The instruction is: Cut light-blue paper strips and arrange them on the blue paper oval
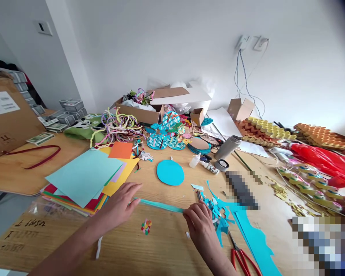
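Turquoise paper, cut to a narrow strip (162,206), runs between the two hands just in front of the person at the desk (166,255). The right hand (199,216) has its fingers curled down and grips the strip's right end. The left hand (126,197) has its thumb at the other end and its fingers reaching forward, slightly parted; whether it pinches the paper, I cannot tell.

Beyond the strip lies a blue rounded disc (170,172), flat on the desk, and nearer the person sits a small cluster of coloured dots (146,226). Beside the left forearm is a stack of coloured sheets (83,176), pale blue on top. Past the right hand are blue paper scraps (224,225), with red-handled scissors (243,261) near them. Farther back stand a small glue bottle (194,160) and, leaning over, a grey flask (228,147).
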A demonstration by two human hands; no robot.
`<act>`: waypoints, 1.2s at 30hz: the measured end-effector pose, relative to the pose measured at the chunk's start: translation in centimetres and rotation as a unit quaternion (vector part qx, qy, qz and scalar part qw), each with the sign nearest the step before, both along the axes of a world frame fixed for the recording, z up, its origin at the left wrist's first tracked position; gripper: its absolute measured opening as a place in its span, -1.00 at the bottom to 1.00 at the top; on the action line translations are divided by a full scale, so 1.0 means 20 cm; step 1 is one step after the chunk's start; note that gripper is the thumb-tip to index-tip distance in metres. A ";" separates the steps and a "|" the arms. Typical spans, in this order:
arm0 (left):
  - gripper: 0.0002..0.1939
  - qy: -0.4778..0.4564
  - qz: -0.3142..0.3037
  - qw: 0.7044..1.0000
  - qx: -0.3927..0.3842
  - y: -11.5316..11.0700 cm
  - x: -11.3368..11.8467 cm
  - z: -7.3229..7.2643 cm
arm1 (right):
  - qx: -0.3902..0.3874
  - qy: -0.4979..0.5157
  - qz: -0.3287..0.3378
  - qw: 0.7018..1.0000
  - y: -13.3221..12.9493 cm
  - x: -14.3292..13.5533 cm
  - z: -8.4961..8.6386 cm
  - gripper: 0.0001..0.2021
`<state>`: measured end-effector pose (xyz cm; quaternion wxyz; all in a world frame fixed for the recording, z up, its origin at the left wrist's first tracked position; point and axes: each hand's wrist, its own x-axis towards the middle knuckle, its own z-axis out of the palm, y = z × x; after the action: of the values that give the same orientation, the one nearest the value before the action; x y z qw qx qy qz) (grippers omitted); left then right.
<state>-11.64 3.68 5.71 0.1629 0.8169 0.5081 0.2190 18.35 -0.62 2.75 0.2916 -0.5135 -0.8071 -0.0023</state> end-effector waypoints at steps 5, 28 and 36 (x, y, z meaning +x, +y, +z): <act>-0.44 0.000 -0.027 0.999 -0.022 0.02 0.06 0.05 | 0.007 -0.027 0.004 1.000 0.00 -0.03 0.08 -0.82; -0.53 -0.096 0.033 0.993 0.063 0.20 0.11 0.28 | -0.287 0.292 -0.046 0.911 0.11 -0.10 0.23 -0.74; -0.48 -0.511 0.178 0.825 -0.164 0.15 0.36 0.14 | -0.252 0.454 -0.043 0.854 0.17 -0.16 0.17 -0.65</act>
<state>-4.38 6.63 8.60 0.4888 0.4447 0.5169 0.5443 15.15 2.77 6.24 0.4853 -0.5475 -0.5353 0.4220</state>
